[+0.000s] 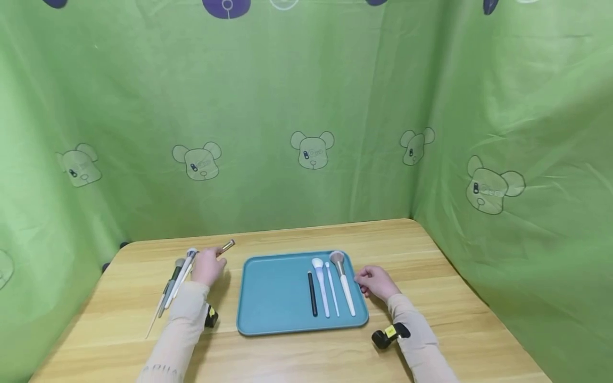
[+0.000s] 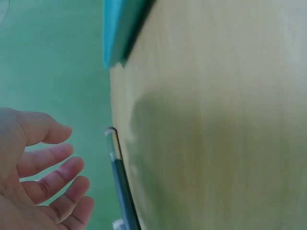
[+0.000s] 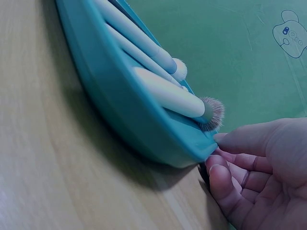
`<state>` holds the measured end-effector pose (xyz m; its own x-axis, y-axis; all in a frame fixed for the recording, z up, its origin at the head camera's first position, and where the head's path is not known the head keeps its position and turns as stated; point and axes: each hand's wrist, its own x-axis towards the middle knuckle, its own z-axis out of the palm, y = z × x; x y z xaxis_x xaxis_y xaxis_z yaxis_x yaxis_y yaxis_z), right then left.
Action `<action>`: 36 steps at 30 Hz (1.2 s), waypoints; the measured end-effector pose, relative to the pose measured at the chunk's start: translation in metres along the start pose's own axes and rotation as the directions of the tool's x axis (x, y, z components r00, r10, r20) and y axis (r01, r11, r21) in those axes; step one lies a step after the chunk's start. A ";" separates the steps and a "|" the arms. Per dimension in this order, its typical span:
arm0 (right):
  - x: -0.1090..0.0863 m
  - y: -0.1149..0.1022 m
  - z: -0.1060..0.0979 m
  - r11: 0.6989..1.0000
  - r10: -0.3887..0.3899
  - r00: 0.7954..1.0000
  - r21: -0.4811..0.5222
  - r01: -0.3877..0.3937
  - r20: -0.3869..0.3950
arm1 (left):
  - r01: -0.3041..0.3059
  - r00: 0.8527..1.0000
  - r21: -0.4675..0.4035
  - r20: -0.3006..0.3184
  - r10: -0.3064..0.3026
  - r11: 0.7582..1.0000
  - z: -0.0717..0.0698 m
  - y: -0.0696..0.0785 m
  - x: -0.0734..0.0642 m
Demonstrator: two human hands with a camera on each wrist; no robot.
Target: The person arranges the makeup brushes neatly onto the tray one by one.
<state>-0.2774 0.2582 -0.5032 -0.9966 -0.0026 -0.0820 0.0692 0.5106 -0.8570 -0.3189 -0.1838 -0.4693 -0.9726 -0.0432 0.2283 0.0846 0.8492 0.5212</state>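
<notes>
My left hand (image 1: 209, 266) is over the left side of the table, beside several loose makeup brushes (image 1: 172, 284). Its fingers curl loosely around nothing in the left wrist view. A dark-handled makeup brush (image 2: 123, 191) lies just past those fingers; its metal end shows beyond the hand in the head view. My right hand (image 1: 377, 283) pinches the right rim of a blue tray (image 1: 273, 292) with thumb and fingertips. On the tray lie a black slim brush (image 1: 313, 293), a fluffy white-handled brush (image 1: 345, 282) and other pale brushes (image 1: 322, 287), side by side.
The wooden table (image 1: 287, 361) ends at a green curtain (image 1: 268, 191) printed with bear heads, which hangs behind it and along both sides. Black wrist cameras (image 1: 390, 335) are strapped to the sleeves.
</notes>
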 end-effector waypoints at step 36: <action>-0.001 0.000 -0.001 1.000 0.008 1.000 -0.001 -0.008 0.002 | 0.103 0.981 0.183 0.141 -0.130 0.978 0.002 -0.014 0.031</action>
<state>-0.2769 0.2590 -0.5024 -0.9960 0.0001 -0.0896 0.0771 0.5112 -0.8560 -0.3505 -0.1959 -0.4711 -0.9961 -0.0789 0.0404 -0.0575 0.9220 0.3829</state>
